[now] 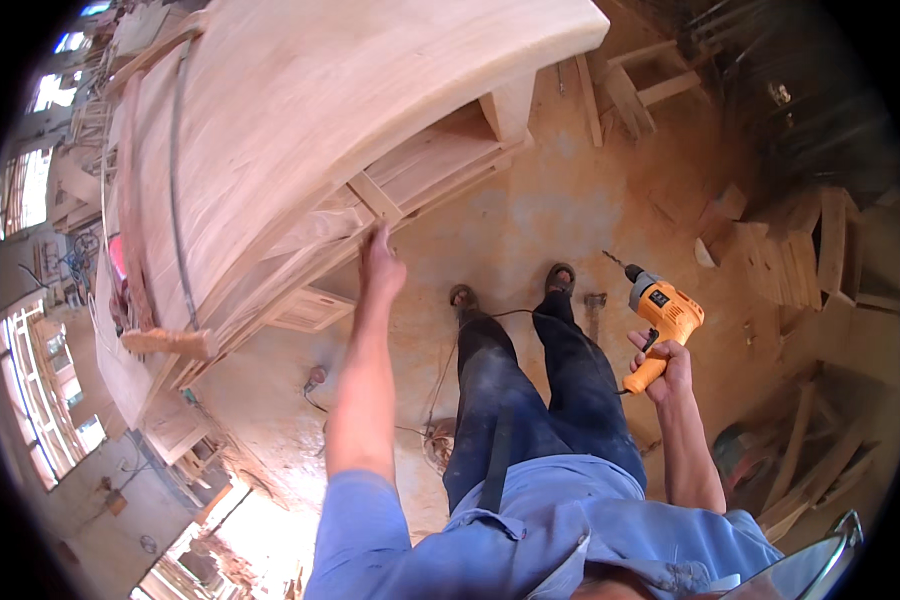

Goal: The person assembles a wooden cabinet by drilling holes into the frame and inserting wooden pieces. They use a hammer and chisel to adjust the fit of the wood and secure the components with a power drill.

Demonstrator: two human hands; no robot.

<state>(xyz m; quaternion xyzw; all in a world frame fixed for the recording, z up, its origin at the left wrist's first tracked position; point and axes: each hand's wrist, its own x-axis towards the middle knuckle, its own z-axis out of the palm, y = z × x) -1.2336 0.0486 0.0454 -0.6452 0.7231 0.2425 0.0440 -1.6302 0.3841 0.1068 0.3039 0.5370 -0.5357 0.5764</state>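
Observation:
My right hand (673, 368) is wrapped round the grip of an orange power drill (673, 312). Its long bit (612, 257) points up and to the left, away from my body, in mid-air. On the other side, my left hand (381, 268) is at the lower rail of a large pale wooden table (370, 70), close below a short wooden divider (374, 196). The fingers look curled in, and whatever they may hold is hidden. Under the curved tabletop, open compartments show on both sides of that divider.
A long bar (178, 180) and a wooden block (170, 343) lie across the table's left end. The drill's cord (515, 312) runs past my legs. Wooden frames (650, 85) and offcuts (770, 260) lie on the dusty floor (540, 210) to the right.

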